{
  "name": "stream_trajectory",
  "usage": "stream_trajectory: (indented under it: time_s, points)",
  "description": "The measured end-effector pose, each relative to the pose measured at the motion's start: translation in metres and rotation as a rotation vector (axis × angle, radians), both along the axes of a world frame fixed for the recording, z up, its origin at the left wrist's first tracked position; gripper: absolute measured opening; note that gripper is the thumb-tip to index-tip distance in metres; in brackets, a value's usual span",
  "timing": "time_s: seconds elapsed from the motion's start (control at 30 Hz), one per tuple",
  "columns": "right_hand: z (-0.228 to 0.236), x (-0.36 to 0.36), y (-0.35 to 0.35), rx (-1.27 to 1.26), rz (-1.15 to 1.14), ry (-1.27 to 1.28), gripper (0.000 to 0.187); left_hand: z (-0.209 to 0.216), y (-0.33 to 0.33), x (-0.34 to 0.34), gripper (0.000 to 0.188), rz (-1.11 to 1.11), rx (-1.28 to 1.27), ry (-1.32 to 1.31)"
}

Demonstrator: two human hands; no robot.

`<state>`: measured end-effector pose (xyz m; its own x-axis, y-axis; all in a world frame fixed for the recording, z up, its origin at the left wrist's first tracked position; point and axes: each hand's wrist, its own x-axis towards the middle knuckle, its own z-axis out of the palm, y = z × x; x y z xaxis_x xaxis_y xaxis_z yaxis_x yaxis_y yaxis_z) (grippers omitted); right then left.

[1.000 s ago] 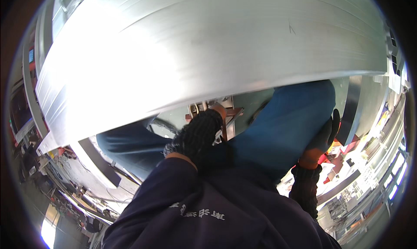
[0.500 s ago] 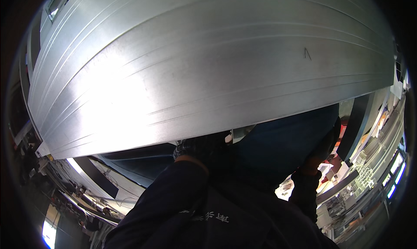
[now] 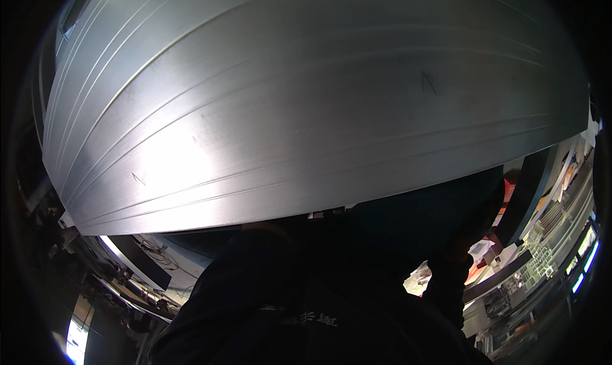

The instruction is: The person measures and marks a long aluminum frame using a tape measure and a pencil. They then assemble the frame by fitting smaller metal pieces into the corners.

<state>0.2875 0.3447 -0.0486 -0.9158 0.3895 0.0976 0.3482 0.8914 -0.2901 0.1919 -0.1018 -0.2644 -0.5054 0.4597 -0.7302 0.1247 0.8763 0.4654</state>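
A large silvery metal sheet [image 3: 319,123] with long parallel bend lines and small dark pen marks fills most of the view in front of me. Its near edge runs across my lap, rising toward the right. My left forearm [image 3: 245,263], in a dark sleeve, reaches under that edge. The left hand is hidden beneath the sheet and in shadow. On the right, my right hand [image 3: 486,215] is a dark shape close below the sheet's edge, beside my dark blue trouser leg [image 3: 421,212]. Its fingers are lost in shadow, so I cannot see whether it touches anything.
A dark flat bar [image 3: 526,193] stands at the right, with red and white items [image 3: 481,247] behind it. Dark strip-like metal [image 3: 137,263] lies lower left near thin cables. Stacked long profiles [image 3: 570,196] line the far right.
The sheet's near edge sits a little lower in view, covering the gloved left hand that showed before. A second pen mark now shows at the left. The picture is darker.
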Motion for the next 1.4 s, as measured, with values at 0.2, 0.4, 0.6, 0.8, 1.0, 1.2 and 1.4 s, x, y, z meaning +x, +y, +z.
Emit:
stream_trajectory:
  time_s: [0.2,0.4,0.6,0.8,1.0,1.2,1.4]
  points:
    - [0.001,0.008,-0.005,-0.049,-0.128,-0.060,0.065,-0.004,-0.001,-0.001,0.030,-0.022,-0.002,0.014]
    - [0.030,-0.029,-0.038,-0.303,0.030,0.167,0.068,0.000,-0.005,-0.012,0.030,-0.060,0.007,0.039]
    - [-0.009,0.012,-0.039,-0.280,-0.046,0.148,0.065,-0.007,-0.005,-0.027,0.030,-0.228,0.091,0.119]
    - [-0.014,-0.055,-0.066,-1.177,-0.260,0.539,0.063,0.013,0.041,-0.057,0.037,-0.716,0.191,0.091]
    - [0.025,-0.092,-0.089,-0.826,-0.316,0.530,0.051,0.078,0.030,-0.068,0.026,-0.638,0.390,0.130]
    - [0.042,-0.093,-0.094,-0.713,-0.295,0.564,0.044,0.246,0.012,-0.074,0.027,-0.464,0.161,0.339]
    - [0.040,-0.064,-0.077,-0.635,-0.280,0.722,0.030,0.399,-0.056,-0.037,0.045,-0.192,0.079,0.612]
